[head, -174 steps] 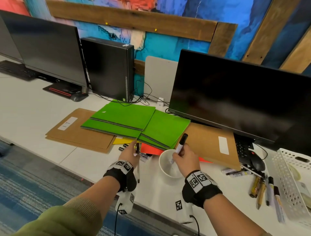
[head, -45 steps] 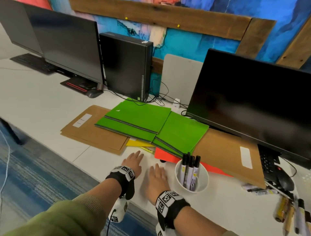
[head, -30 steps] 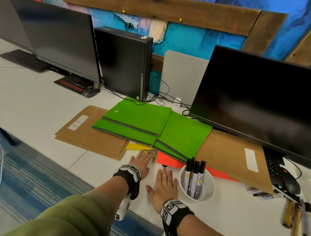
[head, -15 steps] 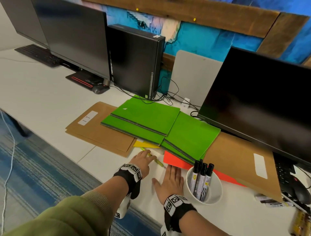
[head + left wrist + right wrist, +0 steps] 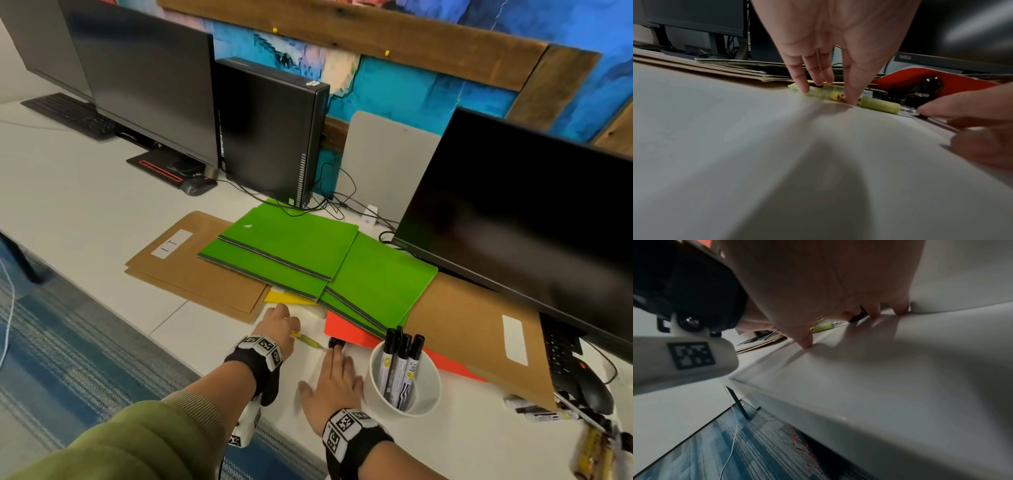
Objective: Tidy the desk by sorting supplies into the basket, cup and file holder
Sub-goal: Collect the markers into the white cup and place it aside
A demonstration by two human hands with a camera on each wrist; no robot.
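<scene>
A yellow-green pen (image 5: 308, 341) lies on the white desk in front of the folders. My left hand (image 5: 281, 325) is over its left end. In the left wrist view the thumb stands before the pen (image 5: 879, 105) and the fingers (image 5: 803, 87) behind it, pinching it against the desk. My right hand (image 5: 337, 373) lies flat with straight fingers, one fingertip at a small black clip-like object (image 5: 334, 342) by the red folder (image 5: 342, 329). The white cup (image 5: 428, 397), right of that hand, holds several black markers (image 5: 400, 363).
Green folders (image 5: 291, 246) overlap brown envelopes (image 5: 191, 270) and a yellow sheet (image 5: 284, 296). A black monitor (image 5: 513, 222) stands over another envelope (image 5: 479, 342). A computer tower (image 5: 267, 130) is behind. A mouse (image 5: 589, 387) and loose pens (image 5: 596, 448) lie far right.
My left hand reached to the folder edge and closed on the yellow-green pen, which now lies out on the desk. My right hand slid forward a little, still flat.
</scene>
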